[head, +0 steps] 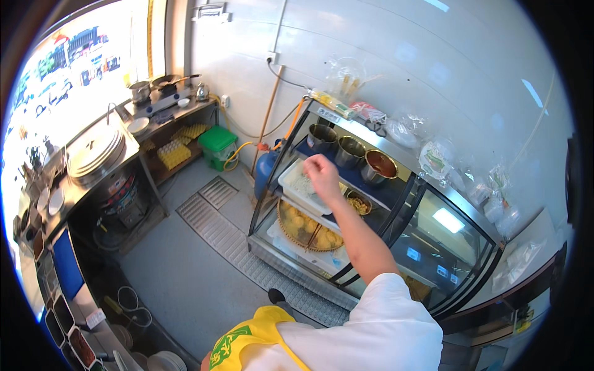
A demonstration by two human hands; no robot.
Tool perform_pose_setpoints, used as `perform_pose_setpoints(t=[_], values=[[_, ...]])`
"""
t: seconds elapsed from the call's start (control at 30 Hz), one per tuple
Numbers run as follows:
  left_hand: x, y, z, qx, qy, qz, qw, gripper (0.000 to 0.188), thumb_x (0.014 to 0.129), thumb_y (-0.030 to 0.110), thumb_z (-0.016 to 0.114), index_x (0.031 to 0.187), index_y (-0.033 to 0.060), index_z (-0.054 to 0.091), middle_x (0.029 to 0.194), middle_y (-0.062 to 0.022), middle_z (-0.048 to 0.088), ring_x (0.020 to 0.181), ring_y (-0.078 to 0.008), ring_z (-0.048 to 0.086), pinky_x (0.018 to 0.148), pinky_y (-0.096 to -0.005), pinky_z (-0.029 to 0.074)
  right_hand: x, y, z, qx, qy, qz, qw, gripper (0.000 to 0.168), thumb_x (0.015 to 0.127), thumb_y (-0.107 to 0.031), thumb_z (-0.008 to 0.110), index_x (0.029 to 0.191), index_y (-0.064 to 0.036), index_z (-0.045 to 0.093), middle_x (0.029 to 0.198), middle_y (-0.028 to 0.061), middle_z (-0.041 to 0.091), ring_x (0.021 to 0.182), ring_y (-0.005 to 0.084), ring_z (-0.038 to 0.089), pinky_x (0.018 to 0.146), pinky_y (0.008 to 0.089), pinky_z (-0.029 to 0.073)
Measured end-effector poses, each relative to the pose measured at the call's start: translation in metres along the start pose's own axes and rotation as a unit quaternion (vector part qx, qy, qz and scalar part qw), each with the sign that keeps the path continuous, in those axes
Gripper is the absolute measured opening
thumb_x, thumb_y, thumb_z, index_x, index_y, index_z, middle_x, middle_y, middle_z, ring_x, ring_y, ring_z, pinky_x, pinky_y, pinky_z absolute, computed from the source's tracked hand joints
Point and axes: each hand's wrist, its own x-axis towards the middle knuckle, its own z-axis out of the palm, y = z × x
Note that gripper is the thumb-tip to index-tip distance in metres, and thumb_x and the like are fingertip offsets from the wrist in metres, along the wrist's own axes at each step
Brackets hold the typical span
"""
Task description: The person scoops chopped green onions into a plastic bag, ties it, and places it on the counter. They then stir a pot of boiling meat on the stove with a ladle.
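My right hand (323, 177) reaches over a white plastic tub (288, 191) inside a glass display cabinet. Its fingers are curled inward, and whether they pinch anything is hidden. Pale, loose food (304, 185) lies in the tub under the hand. Behind it stand three steel pots, one of them holding red sauce (381, 165). A steel bowl (359, 203) of small yellowish pieces sits close to my wrist. On the lower shelf, a wicker basket (281, 222) holds golden fried food with a pair of chopsticks (314, 235) across it. My left hand is out of view.
Glass and a dark frame edge (403, 204) border the opening beside my arm. A blue gas cylinder (265, 169) stands at the cabinet's left end. Metal drain grating (241, 252) runs along the floor. Opposite is a counter with a round steamer lid (95, 150) and a gas stove (160, 104).
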Motion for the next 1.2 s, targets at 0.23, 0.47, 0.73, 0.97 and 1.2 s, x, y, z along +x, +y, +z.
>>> perform_pose_setpoints(t=[0.23, 0.47, 0.73, 0.97, 1.2], values=[[0.092, 0.080, 0.058, -0.026, 0.041, 0.004, 0.999, 0.039, 0.088, 0.037, 0.062, 0.106, 0.0033, 0.067, 0.099, -0.0150, 0.069, 0.095, -0.0232, 0.064, 0.090, -0.0367, 0.047, 0.232, 0.030, -0.180, -0.223, 0.201, -0.144, 0.943, 0.018, 0.089, -0.021, 0.059, 0.094, -0.005, 0.067, 0.085, 0.0133, 0.066, 0.084, 0.0322, 0.062, 0.076, 0.0406, 0.048], [0.100, 0.155, 0.128, -0.023, 0.024, -0.063, 0.997, 0.041, 0.088, 0.040, 0.061, 0.106, 0.0032, 0.068, 0.099, -0.0151, 0.069, 0.095, -0.0236, 0.064, 0.091, -0.0372, 0.047, 0.378, 0.043, -0.198, -0.491, 0.066, -0.225, 0.839, 0.018, 0.084, -0.020, 0.056, 0.087, -0.010, 0.072, 0.090, 0.0086, 0.069, 0.089, 0.0303, 0.061, 0.081, 0.0401, 0.049], [0.074, 0.195, 0.145, -0.050, 0.040, -0.120, 0.991, 0.043, 0.087, 0.040, 0.061, 0.106, 0.0026, 0.068, 0.098, -0.0162, 0.069, 0.096, -0.0250, 0.064, 0.089, -0.0378, 0.048, 0.398, 0.069, -0.197, -0.514, 0.042, -0.220, 0.828, 0.019, 0.083, -0.022, 0.057, 0.088, -0.010, 0.071, 0.088, 0.0069, 0.070, 0.087, 0.0305, 0.061, 0.079, 0.0423, 0.049], [0.056, 0.174, 0.155, -0.057, 0.057, -0.133, 0.988, 0.044, 0.086, 0.040, 0.062, 0.106, 0.0021, 0.068, 0.098, -0.0172, 0.069, 0.096, -0.0261, 0.064, 0.088, -0.0384, 0.049, 0.386, 0.038, -0.203, -0.397, 0.160, -0.307, 0.850, 0.012, 0.083, -0.019, 0.064, 0.090, -0.011, 0.070, 0.080, 0.0077, 0.068, 0.085, 0.0286, 0.060, 0.079, 0.0401, 0.048], [0.055, 0.151, 0.158, -0.065, 0.072, -0.121, 0.988, 0.045, 0.085, 0.041, 0.062, 0.106, 0.0015, 0.068, 0.098, -0.0181, 0.068, 0.096, -0.0273, 0.064, 0.087, -0.0390, 0.049, 0.393, 0.015, -0.221, -0.370, 0.095, -0.317, 0.868, 0.020, 0.084, -0.019, 0.064, 0.102, -0.009, 0.068, 0.087, 0.0074, 0.066, 0.086, 0.0270, 0.059, 0.078, 0.0378, 0.048]])
